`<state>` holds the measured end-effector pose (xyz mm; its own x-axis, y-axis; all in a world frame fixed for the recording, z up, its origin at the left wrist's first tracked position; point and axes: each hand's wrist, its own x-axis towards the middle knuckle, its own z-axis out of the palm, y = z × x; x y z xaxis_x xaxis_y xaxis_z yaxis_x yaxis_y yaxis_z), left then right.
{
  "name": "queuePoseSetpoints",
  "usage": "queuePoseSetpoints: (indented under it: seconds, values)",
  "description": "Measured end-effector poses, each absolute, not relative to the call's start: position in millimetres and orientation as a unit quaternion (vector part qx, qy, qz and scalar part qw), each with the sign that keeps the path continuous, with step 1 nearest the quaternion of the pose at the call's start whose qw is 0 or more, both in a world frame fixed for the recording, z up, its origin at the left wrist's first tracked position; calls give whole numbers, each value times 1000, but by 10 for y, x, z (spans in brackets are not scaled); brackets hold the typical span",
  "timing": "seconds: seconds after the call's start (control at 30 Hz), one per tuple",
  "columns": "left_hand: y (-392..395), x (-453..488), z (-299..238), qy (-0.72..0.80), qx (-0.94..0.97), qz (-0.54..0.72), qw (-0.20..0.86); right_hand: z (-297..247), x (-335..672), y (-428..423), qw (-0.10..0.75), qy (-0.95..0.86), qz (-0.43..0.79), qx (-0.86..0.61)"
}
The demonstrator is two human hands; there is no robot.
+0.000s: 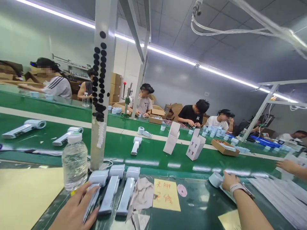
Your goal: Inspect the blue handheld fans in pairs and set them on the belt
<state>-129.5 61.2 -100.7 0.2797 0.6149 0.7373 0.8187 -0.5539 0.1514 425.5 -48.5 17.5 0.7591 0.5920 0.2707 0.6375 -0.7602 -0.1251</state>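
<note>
Several pale-blue, hair-dryer-shaped devices with round barrel heads and long handles lie in a row at the bench's near left. My left hand point(74, 207) has its thumb and fingers around the handle of the leftmost pale-blue device point(99, 176). Beside it lie a middle device point(110, 193) and a right-hand one point(127, 193). Over to the right, my right hand point(229, 182), with a light band at the wrist, grips another pale-blue device point(216, 180); my fingers and wrist cover much of its handle.
A water bottle point(74, 163) stands near a post point(98, 153). A crumpled cloth point(142, 193) and handwritten yellow note point(166, 195) lie mid-bench. Beyond, the green belt point(153, 159) carries devices and white boxes point(196, 147). A co-worker's hand point(289, 166) reaches in at right; other people sit opposite.
</note>
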Motion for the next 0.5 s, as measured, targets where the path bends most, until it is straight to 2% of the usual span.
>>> queuePoseSetpoints:
  seconds: [0.13, 0.3, 0.4, 0.5]
  values:
    - [614, -1307, -1062, -477, -779, -383, 138, 213, 3745, 406, 103, -408, -46, -906]
    - [481, -1293, -1034, -483, -770, -375, 180, -37, 2278, 1508, 135, -592, 60, -792]
    - [375, -1292, -956, -481, -785, -352, 168, -198, 1494, 1757, 144, -657, 102, -733]
    - [331, -1289, -945, -472, -798, -344, 151, -274, 1126, 1773, 143, -674, 128, -714]
